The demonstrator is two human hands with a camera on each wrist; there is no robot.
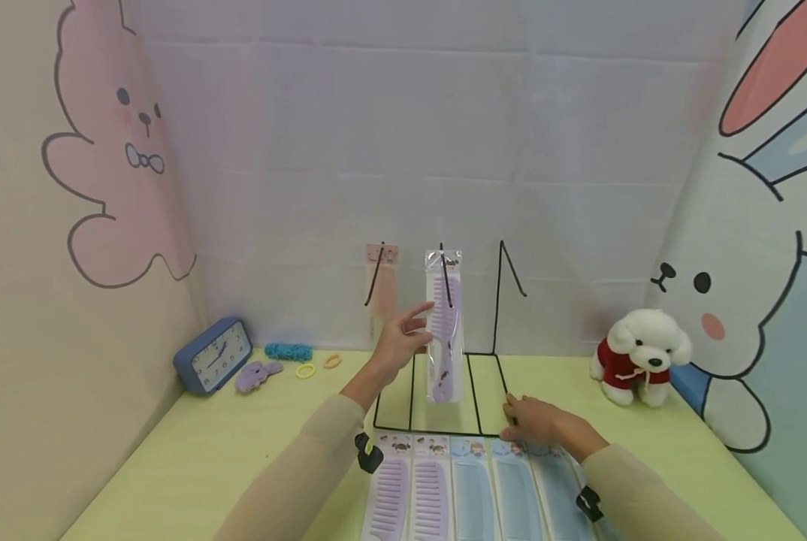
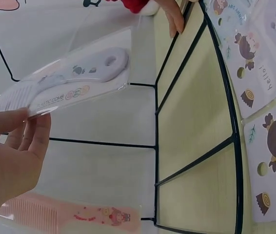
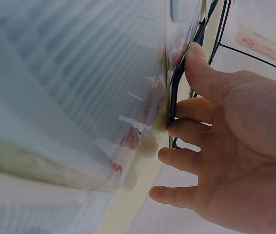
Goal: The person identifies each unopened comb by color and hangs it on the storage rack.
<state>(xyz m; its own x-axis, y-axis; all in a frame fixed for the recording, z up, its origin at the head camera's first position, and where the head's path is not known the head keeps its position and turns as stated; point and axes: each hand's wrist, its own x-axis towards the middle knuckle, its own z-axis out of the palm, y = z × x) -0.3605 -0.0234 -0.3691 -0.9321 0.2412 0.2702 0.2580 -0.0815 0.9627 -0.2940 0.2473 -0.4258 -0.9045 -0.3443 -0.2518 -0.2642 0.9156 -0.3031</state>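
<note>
A purple comb in a clear packet (image 1: 445, 338) hangs upright at the middle hook of a black wire rack (image 1: 479, 391). My left hand (image 1: 398, 342) pinches the packet's left edge between thumb and fingers. In the left wrist view the handle of the packaged comb (image 2: 94, 66) points away from the left hand (image 2: 11, 151). My right hand (image 1: 537, 421) holds the front right corner of the rack's base. Its thumb and fingertips meet the black wire in the right wrist view, where the right hand (image 3: 235, 141) shows its palm.
A pink packaged comb (image 1: 382, 282) hangs on the left hook; the right hook (image 1: 512, 267) is bare. Purple packaged combs (image 1: 430, 488) and blue ones (image 1: 515, 488) lie in a row in front. A blue clock (image 1: 213, 355), hair ties (image 1: 305, 370) and a plush dog (image 1: 643, 357) stand around.
</note>
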